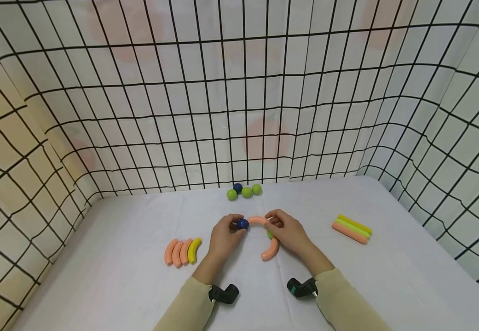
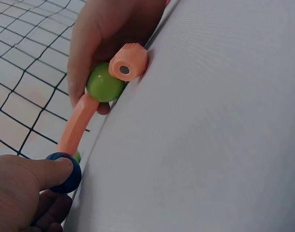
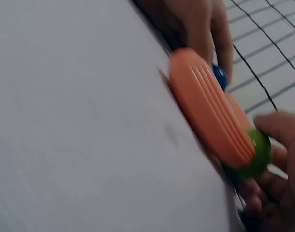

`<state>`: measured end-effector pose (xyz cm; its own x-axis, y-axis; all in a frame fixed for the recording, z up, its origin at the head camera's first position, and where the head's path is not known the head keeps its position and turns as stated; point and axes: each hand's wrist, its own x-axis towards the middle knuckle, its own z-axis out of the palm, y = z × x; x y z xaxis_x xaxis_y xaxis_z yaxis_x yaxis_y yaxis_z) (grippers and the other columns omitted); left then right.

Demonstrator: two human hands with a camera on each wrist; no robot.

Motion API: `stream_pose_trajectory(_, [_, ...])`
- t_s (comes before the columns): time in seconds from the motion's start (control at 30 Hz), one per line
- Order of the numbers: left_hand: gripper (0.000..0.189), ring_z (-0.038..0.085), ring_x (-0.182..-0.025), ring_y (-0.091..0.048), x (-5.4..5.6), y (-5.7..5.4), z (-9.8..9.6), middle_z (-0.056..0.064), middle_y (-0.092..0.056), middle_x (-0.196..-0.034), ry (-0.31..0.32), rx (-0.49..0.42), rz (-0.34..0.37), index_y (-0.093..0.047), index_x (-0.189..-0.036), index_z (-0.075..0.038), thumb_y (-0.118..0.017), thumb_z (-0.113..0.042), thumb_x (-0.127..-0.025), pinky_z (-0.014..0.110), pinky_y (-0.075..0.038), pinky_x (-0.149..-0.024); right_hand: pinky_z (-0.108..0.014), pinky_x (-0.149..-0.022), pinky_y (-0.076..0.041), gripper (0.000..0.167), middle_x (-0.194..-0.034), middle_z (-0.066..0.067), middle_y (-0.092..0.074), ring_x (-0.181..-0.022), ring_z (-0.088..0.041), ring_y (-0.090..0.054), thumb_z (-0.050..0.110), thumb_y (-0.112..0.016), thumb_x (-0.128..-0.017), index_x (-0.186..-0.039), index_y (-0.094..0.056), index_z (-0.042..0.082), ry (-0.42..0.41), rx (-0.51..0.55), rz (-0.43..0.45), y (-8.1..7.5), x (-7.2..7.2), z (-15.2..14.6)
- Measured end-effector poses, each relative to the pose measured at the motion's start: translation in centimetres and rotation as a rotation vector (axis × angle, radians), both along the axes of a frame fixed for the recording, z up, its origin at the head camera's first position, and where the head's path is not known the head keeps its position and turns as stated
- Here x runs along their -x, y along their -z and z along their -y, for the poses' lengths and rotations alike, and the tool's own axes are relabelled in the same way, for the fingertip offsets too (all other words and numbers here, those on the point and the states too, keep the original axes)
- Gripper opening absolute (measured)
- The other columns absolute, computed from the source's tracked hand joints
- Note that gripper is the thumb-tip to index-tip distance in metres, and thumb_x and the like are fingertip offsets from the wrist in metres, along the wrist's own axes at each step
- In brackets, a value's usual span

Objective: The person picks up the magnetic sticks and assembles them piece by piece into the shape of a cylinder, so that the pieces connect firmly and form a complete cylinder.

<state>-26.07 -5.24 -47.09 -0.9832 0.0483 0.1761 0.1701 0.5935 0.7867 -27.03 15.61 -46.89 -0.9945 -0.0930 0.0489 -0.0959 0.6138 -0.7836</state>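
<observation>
My left hand [image 1: 224,236] pinches a dark blue ball [image 1: 243,224] between thumb and fingers. The ball meets the end of a curved orange building stick [image 2: 76,126]. At that stick's other end is a green ball [image 2: 105,83], gripped by my right hand [image 1: 286,232], with the thumb on it in the right wrist view. A second curved orange stick [image 1: 270,249] runs from the green ball towards me; a small grey disc [image 2: 124,70] shows in its free end. Together they form a bent chain at the table's middle. My fingers partly hide the green ball in the head view.
Several curved sticks, orange ones [image 1: 177,253] and a yellow one [image 1: 194,250], lie side by side at the left. Straight sticks [image 1: 352,229] lie at the right. Green balls [image 1: 246,192] and a blue ball [image 1: 237,187] sit farther back, before a black-grid net [image 1: 264,110] around the white table [image 1: 131,294].
</observation>
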Motion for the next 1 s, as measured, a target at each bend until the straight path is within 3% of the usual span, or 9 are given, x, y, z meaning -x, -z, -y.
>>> stream_pose_trajectory(0.17, [0.036,0.018,-0.097,-0.063,0.0,0.1,0.0,0.005,-0.070,-0.110,-0.009,-0.004,-0.009,-0.068,-0.122,-0.015,-0.076,-0.012,-0.087,0.036,-0.051,-0.086,-0.037,-0.091,-0.049,0.028,-0.115,0.002,-0.066,-0.104,-0.015,-0.061,0.036,-0.070,-0.092,-0.117,-0.062,0.024,-0.139,0.049,0.039,0.0,0.2,-1.8])
stream_pose_trajectory(0.33, [0.035,0.018,-0.097,-0.063,0.1,0.2,0.0,0.006,-0.070,-0.111,-0.009,-0.006,-0.015,-0.068,-0.122,-0.015,-0.075,-0.013,-0.088,0.036,-0.052,-0.086,-0.034,-0.090,-0.046,0.022,-0.109,0.005,-0.067,-0.102,-0.015,-0.060,0.033,-0.072,-0.092,-0.110,-0.064,0.024,-0.217,0.034,-0.006,-0.2,0.1,-2.7])
stream_pose_trajectory(1.0, [0.035,0.018,-0.098,-0.062,-0.2,0.0,0.0,0.006,-0.069,-0.113,0.002,-0.004,-0.003,-0.068,-0.124,-0.014,-0.074,-0.016,-0.090,0.036,-0.052,-0.087,-0.027,-0.082,-0.049,0.020,-0.101,0.007,-0.069,-0.095,-0.011,-0.061,0.033,-0.076,-0.088,-0.104,-0.067,0.023,-0.164,0.008,-0.151,0.6,-0.2,-2.6])
